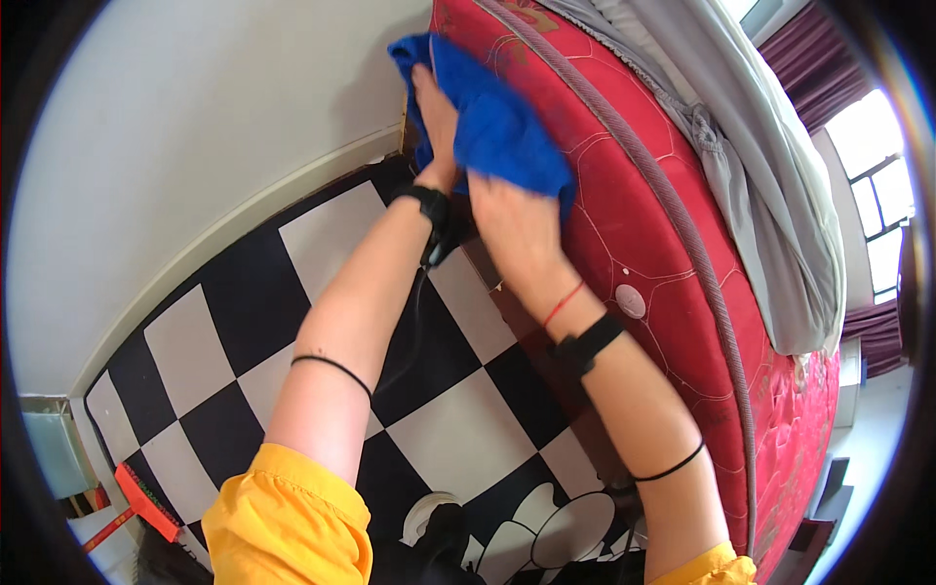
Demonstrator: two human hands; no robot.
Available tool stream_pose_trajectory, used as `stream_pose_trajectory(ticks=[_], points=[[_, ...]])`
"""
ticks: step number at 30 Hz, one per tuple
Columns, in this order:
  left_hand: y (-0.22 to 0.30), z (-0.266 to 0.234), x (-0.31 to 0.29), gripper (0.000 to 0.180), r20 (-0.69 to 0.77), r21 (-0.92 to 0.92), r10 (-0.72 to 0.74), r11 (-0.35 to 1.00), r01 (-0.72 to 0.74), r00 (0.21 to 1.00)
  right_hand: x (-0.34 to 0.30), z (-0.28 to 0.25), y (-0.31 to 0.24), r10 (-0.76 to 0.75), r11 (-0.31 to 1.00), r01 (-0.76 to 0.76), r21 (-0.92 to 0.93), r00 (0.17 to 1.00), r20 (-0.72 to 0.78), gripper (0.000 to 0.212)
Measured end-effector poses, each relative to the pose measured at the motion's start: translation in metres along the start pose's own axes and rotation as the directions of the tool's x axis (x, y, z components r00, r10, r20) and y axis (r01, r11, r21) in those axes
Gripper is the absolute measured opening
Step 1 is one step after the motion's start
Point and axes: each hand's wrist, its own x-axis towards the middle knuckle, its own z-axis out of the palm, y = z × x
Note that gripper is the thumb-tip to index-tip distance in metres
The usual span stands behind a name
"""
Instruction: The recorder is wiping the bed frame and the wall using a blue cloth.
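A bright blue cloth (pixel 512 132) lies bunched against the side of a red quilted mattress (pixel 624 210), at its far corner near the wall. My left hand (pixel 439 122) reaches into the folds on the cloth's left, with the cloth on both sides of it. Beside it, my right hand (pixel 512 219) grips the cloth's lower part next to the mattress side. Its fingers are covered by the cloth, and the picture is a little blurred there. Both wrists wear black straps.
Along the left runs a pale wall (pixel 214 127) with a skirting board. Black and white checked flooring (pixel 458 429) lies below my arms. A red brush (pixel 146 502) leans at the lower left. Grey bedding (pixel 751 195) hangs over the mattress top.
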Motion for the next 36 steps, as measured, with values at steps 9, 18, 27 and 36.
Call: stream_pose_trajectory(ticks=[9, 18, 27, 36], points=[[-0.075, -0.038, -0.13, 0.063, 0.448, -0.129, -0.483, 0.798, 0.589, 0.753, -0.074, 0.036, -0.05, -0.042, 0.985, -0.058, 0.161, 0.83, 0.556, 0.029], [-0.066, -0.088, -0.276, 0.065, 0.668, -0.053, -0.607, 0.539, 0.841, 0.431, -0.184, 0.029, -0.037, -0.107, 0.987, 0.005, 0.163, 0.774, 0.624, 0.034], [0.041, -0.097, -0.335, 0.067, 0.732, -0.122, -0.528, 0.52, 0.845, 0.43, -0.285, -0.033, -0.037, 0.09, 0.811, -0.344, 0.474, 0.873, 0.48, 0.024], [0.222, -0.127, -0.301, 0.082, 0.901, -0.001, -0.188, 0.9, 0.435, 0.391, -0.356, -0.114, -0.054, 0.3, 0.067, -0.702, 0.709, 0.692, 0.657, 0.027]])
